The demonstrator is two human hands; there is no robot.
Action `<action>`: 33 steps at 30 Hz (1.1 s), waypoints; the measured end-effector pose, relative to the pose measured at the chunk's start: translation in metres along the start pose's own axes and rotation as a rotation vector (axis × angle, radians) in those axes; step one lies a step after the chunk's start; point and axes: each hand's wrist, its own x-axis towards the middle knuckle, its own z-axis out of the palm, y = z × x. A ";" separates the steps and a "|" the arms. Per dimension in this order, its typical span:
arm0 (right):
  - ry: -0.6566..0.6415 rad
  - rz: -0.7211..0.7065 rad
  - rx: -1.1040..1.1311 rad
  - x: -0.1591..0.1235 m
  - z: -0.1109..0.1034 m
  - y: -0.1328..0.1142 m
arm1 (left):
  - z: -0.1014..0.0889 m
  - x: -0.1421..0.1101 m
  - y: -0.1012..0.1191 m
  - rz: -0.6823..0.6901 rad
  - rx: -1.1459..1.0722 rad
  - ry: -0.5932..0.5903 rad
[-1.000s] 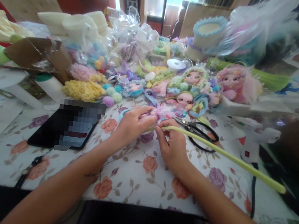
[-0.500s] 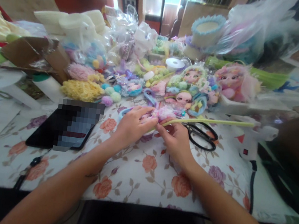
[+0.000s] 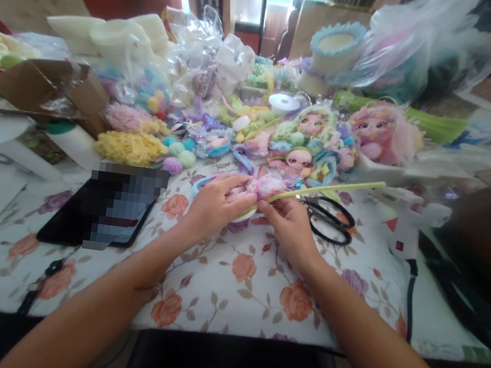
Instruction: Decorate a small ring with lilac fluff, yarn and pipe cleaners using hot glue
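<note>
Over the flowered cloth, my left hand [image 3: 219, 203] is closed on a pink and pastel fluffy craft piece [image 3: 271, 185], which is partly hidden under the fingers. A pale yellow pipe cleaner [image 3: 339, 188] runs from the piece out to the right, its free end raised. Thumb and fingers of my right hand [image 3: 286, 222] pinch it close to the left fingertips. Black-handled scissors [image 3: 332, 221] lie just right of my right hand, their blades partly covered. A light blue fuzzy strip [image 3: 200, 184] shows beside the left hand.
A dark tablet [image 3: 75, 204] lies at the left with a corded strap. Doll-face pieces [image 3: 311, 123], pom-poms [image 3: 181, 154] and yellow fluffy yarn [image 3: 130, 148] crowd the back. A white glue gun [image 3: 408, 220] stands at the right. An open cardboard box [image 3: 36, 84] is back left.
The pipe cleaner's free end has swung upward and a little left. Both hands keep nearly the same places, and the whole view has shifted slightly.
</note>
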 end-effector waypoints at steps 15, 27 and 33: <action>-0.127 0.235 0.186 0.007 -0.016 -0.007 | -0.002 -0.002 0.004 -0.004 -0.140 -0.060; -0.415 0.363 0.427 0.001 -0.010 -0.013 | -0.006 -0.003 0.010 -0.050 -0.450 -0.069; -0.395 0.381 0.487 -0.002 -0.004 -0.008 | -0.004 -0.003 0.008 -0.050 -0.438 -0.028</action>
